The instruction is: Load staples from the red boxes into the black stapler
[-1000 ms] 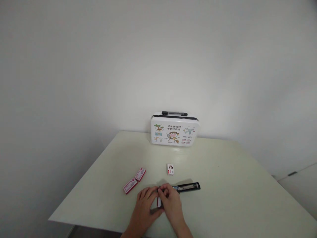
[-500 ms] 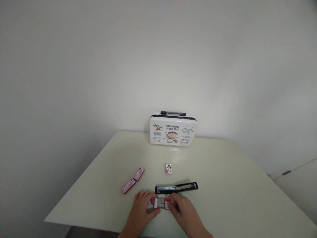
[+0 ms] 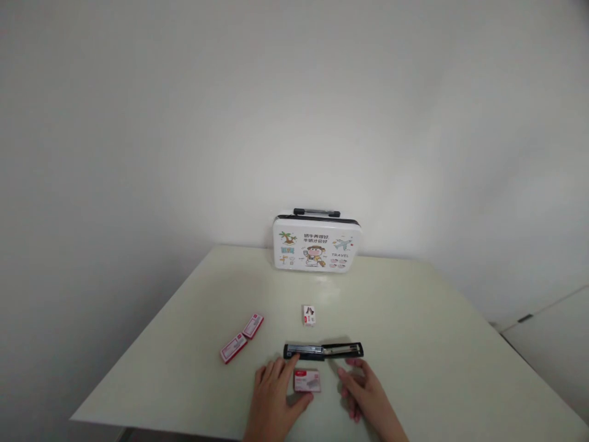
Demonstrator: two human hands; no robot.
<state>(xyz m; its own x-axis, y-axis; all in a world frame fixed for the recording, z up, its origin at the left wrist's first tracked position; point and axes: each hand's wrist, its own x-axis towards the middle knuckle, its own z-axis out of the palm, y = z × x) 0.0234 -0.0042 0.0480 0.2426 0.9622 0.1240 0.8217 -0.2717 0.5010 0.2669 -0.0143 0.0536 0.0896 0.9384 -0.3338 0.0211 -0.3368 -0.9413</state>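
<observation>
A small red-and-white staple box [image 3: 307, 380] lies closed on the table between my hands. My left hand [image 3: 275, 396] is beside its left end, fingers apart; the thumb is near the box's lower edge and the index fingertip reaches the stapler's near edge. My right hand [image 3: 363, 393] is to the right of the box with nothing visible in it, thumb and index finger apart and the other fingers partly curled. Just beyond the hands lies a black stapler [image 3: 324, 350], folded wide open and flat, its metal channel showing.
Two red-and-white boxes [image 3: 234, 348] lie end to end on the left. Past the stapler is a small white box [image 3: 309, 315]. A white printed case [image 3: 317, 245] with a handle stands against the wall at the back of the pale table [image 3: 405, 307].
The staple box, held between both hands with its tray slid out, is now closed and lies on the table. My right hand has let go and moved right; my left fingers have spread.
</observation>
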